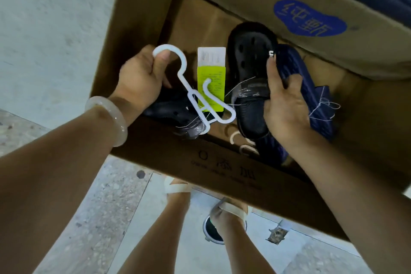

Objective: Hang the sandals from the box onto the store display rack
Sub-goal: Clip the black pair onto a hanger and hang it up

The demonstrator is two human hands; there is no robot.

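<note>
Speckled grey stone floor [93, 202] is lying nearest, with the person's feet in pale strapped sandals [178, 188] standing on it just short of the brown cardboard box [222, 169]. Above the near wall of that box both arms are reaching in.

The left hand [140, 78] is curling round the top hook of a white plastic display hanger [195, 95], thumb pressing inside the curve, so it is closing firmly on that hanger. A clear glassy bangle [109, 120] is sitting on that wrist. Just below and beside this hand, a black perforated sandal [171, 111] is hanging tied to the hanger by thin thread, and a yellow-green and white paper tag [211, 73] is dangling beside the hook.

The right hand [284, 107] is gripping a second black perforated sandal [251, 69] across its middle, fingers wrapping over it; a dark blue ribbed sandal [311, 87] is lying under and just beyond that hand, touching it.

Judging by this, the picking-up step is under way: a hanger-bound pair is being lifted out of the box. The display rack is not showing anywhere, so the next move is probably calling for raising the pair clear of the loose threads and the blue sandal, then turning toward the rack with the hook leading.

Farthest off, the box flap with a blue printed logo [309, 18] is standing open.
</note>
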